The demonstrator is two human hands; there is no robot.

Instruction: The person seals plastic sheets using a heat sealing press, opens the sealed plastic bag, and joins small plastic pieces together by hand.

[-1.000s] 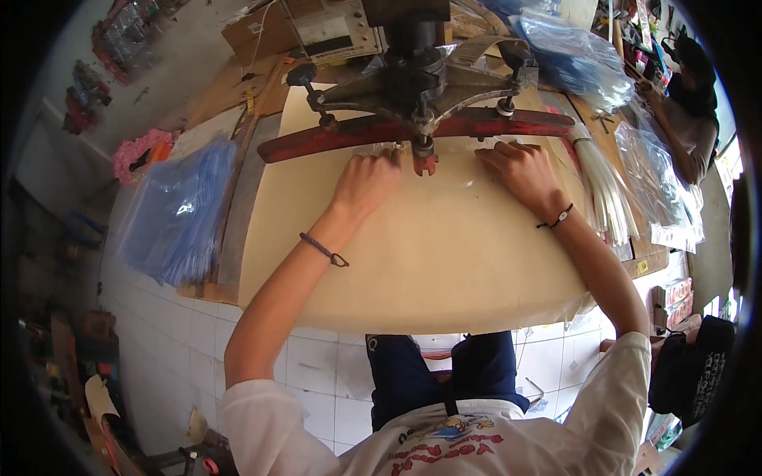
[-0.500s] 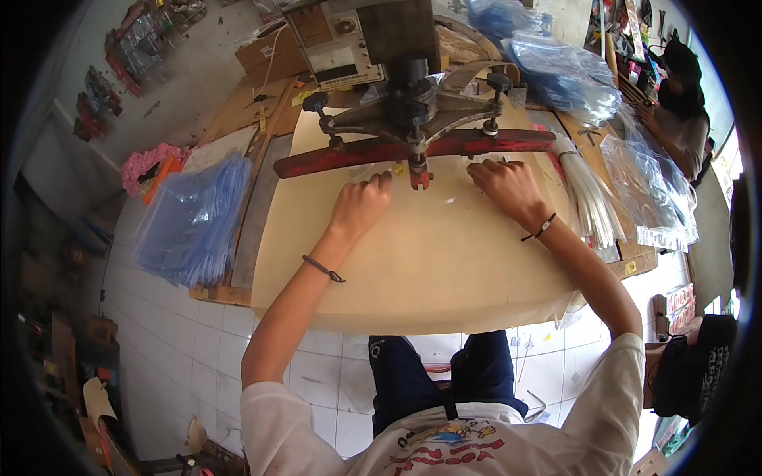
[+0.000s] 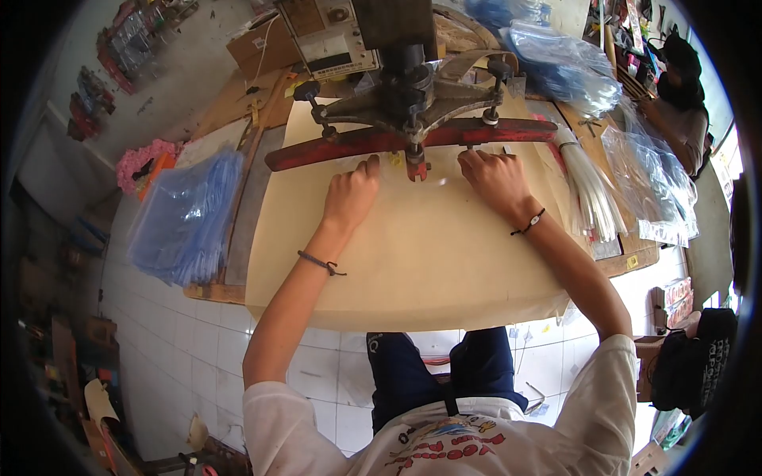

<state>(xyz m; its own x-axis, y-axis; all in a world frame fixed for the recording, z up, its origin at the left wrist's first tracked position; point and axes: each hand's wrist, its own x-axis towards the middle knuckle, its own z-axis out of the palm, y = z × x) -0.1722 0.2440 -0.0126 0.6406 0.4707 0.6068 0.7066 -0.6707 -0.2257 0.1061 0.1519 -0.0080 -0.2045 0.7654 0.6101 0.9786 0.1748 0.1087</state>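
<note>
My left hand (image 3: pixel 352 193) is closed, its fingers curled down just in front of the red press bar (image 3: pixel 341 147), left of the bar's middle. My right hand (image 3: pixel 496 181) is closed too, fingertips bent down close under the bar on the right side. Both rest over a large tan sheet (image 3: pixel 397 262) that covers the worktable. What the fingertips pinch is hidden; a small bright glint between the hands hints at clear film. Above them hangs the press head (image 3: pixel 410 95) with its dark metal arms, and a red forked clamp (image 3: pixel 417 165) at the centre.
Stacked blue clear plastic sheets (image 3: pixel 186 218) lie on the left. A bundle of whitish strips (image 3: pixel 594 190) and clear plastic bags (image 3: pixel 655 186) are on the right, with more plastic (image 3: pixel 559 67) behind. A control box (image 3: pixel 329 40) stands at the back. Another person (image 3: pixel 683 103) is at far right.
The view has shifted slightly. Both hands stay closed by the bar and have moved a little left in the picture, the right one slightly nearer the centre clamp.
</note>
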